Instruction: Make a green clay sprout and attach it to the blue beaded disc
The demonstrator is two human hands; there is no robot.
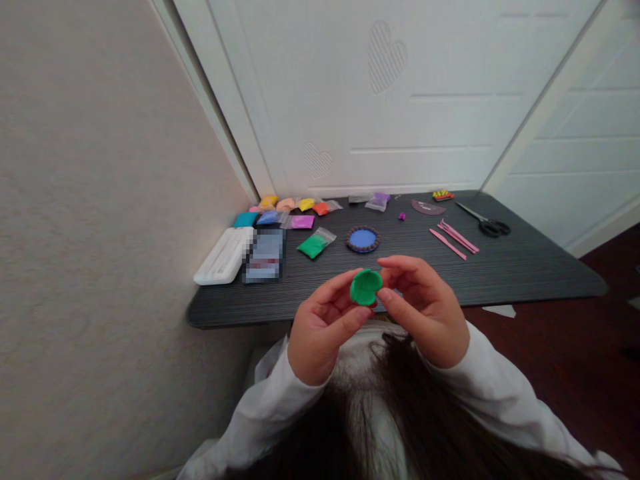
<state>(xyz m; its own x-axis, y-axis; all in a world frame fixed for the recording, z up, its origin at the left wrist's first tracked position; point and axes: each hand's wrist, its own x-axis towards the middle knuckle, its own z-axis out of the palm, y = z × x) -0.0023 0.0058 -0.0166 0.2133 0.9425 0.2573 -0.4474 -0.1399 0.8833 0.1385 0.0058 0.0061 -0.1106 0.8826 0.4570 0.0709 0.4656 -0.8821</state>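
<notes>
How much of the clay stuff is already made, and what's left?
Looks done: the blue disc with its brown bumpy rim, and maybe the little red-and-yellow piece at the back.

In hand: a hollow green piece in the left hand, with the right hand at its edge.

Left: probably finishing that green piece. Other colours sit in packets; I can't tell if they're needed.

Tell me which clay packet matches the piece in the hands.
The green packet, left of the blue disc; it alone shares the green of the cupped clay piece. The teal packet is bluer.
</notes>
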